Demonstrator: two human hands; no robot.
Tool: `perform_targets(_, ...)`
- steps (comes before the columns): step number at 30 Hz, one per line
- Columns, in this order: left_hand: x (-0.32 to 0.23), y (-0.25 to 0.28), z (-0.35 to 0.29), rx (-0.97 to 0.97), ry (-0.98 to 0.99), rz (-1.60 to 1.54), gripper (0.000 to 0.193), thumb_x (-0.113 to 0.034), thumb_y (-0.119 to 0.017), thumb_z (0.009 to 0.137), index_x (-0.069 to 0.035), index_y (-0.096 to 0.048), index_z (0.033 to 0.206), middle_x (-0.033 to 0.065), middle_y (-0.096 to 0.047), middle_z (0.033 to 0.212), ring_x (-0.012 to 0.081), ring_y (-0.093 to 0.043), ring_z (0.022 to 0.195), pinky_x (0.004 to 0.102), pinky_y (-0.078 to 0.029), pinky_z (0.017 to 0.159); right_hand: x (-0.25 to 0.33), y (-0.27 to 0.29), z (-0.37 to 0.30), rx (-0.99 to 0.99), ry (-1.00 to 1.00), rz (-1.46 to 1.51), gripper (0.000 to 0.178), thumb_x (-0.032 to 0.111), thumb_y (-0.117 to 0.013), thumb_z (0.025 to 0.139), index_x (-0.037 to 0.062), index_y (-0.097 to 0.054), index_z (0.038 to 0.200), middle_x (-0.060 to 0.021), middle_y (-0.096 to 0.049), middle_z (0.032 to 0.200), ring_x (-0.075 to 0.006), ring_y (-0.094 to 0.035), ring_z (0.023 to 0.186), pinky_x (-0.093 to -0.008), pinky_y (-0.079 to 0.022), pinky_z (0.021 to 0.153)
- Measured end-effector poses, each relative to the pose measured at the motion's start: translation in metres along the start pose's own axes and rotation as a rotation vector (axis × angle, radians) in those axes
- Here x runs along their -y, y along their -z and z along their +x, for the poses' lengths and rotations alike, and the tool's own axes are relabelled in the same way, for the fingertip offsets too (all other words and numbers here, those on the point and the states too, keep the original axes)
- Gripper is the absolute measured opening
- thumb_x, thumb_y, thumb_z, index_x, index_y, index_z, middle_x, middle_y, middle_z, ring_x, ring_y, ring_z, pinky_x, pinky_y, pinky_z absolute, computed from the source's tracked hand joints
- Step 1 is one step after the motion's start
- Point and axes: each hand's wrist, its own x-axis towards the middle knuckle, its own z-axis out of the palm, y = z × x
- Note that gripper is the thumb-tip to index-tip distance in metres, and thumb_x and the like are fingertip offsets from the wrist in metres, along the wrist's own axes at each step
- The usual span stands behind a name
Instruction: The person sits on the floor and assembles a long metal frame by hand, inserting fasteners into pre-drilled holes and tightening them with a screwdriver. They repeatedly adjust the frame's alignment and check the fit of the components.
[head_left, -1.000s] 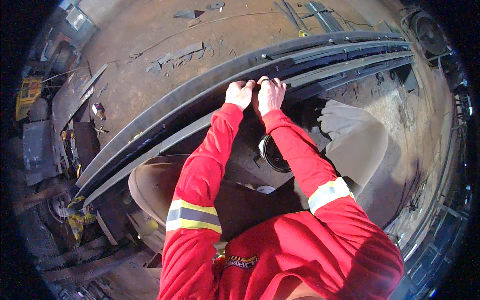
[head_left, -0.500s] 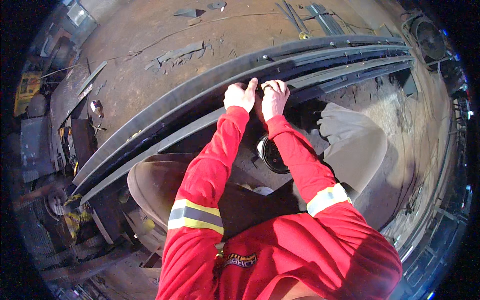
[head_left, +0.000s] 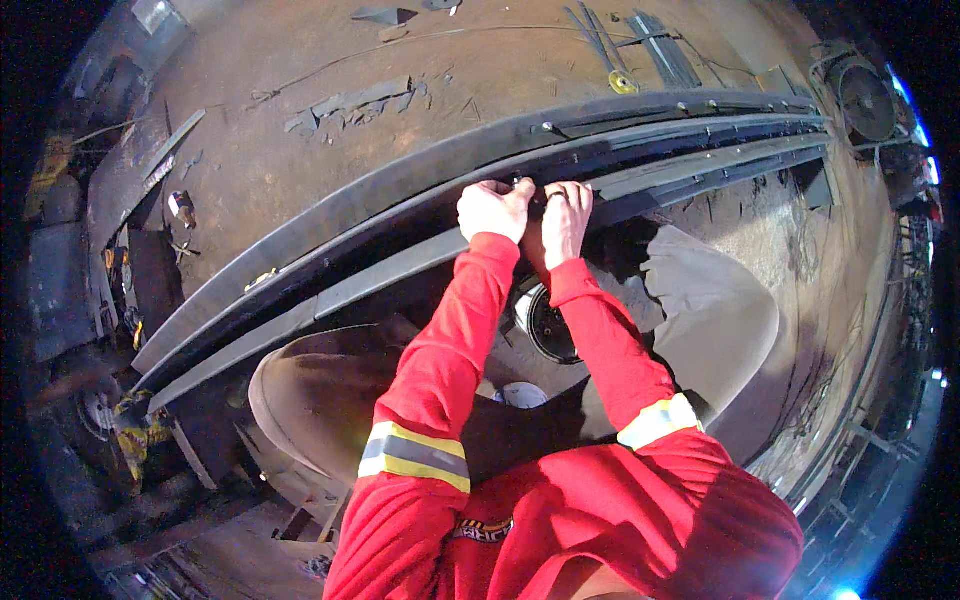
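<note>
Long dark steel channel beams [head_left: 380,215] curve across the view in front of my lap, with bolts [head_left: 548,127] standing along them. My left hand [head_left: 495,211] is closed at the middle of the beams, its thumb and fingertips pinched at a small shiny bolt-like end [head_left: 518,182]. Close beside it, my right hand [head_left: 563,218] is closed with curled fingers over the near beam edge; a dark ring shows on one finger. Whatever the right fingers hold is hidden beneath them. Both forearms are in red sleeves with reflective bands.
Between my legs stands a round black-rimmed container [head_left: 550,328], with a small white cup-like thing [head_left: 524,395] nearer me. Flat metal scraps [head_left: 360,102] lie beyond the beams. Several bars [head_left: 665,50] and a yellow disc [head_left: 623,82] lie at the far right. A round fan-like drum [head_left: 862,100] stands right.
Both hands have shifted slightly down and right in the view, which has itself moved a little. The left thumb has lowered toward the fingertips, and a small shiny end now shows there.
</note>
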Motion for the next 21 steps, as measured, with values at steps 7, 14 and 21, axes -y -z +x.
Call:
perform_targets(7,-0.002,0.003,-0.008,0.077,-0.126,0.229,0.051,-0.053,-0.059,0.077,-0.002,-0.066,0.073,0.0218,-0.065,0.074,0.0381,-0.065,0.075,0.0440,-0.050,0.073,-0.011,0.001,-0.008,-0.001,0.081,0.090,0.012,0.012,-0.054,0.077,0.0065,-0.061,0.086,-0.0049,-0.060,0.099,-0.0237,-0.050,0.108,-0.0483,-0.027,0.105)
perform_targets(14,0.003,0.001,-0.005,0.085,-0.183,0.001,0.040,-0.038,-0.060,0.077,0.000,-0.066,0.067,0.0211,-0.057,0.056,0.0338,-0.062,0.056,0.0394,-0.049,0.058,0.012,0.015,0.002,0.091,0.066,0.047,0.028,0.024,-0.063,0.072,0.0055,-0.054,0.090,-0.0091,-0.054,0.098,-0.0296,-0.047,0.108,-0.0548,-0.023,0.104)
perform_targets(21,-0.004,0.001,-0.003,-0.020,-0.074,-0.083,0.041,-0.038,-0.072,0.067,0.001,-0.063,0.061,0.0193,-0.053,0.050,0.0296,-0.054,0.045,0.0365,-0.045,0.049,0.013,0.019,0.004,0.040,0.020,0.180,0.030,0.021,-0.067,0.070,0.0052,-0.053,0.091,-0.0111,-0.054,0.099,-0.0311,-0.050,0.104,-0.0549,-0.025,0.103)
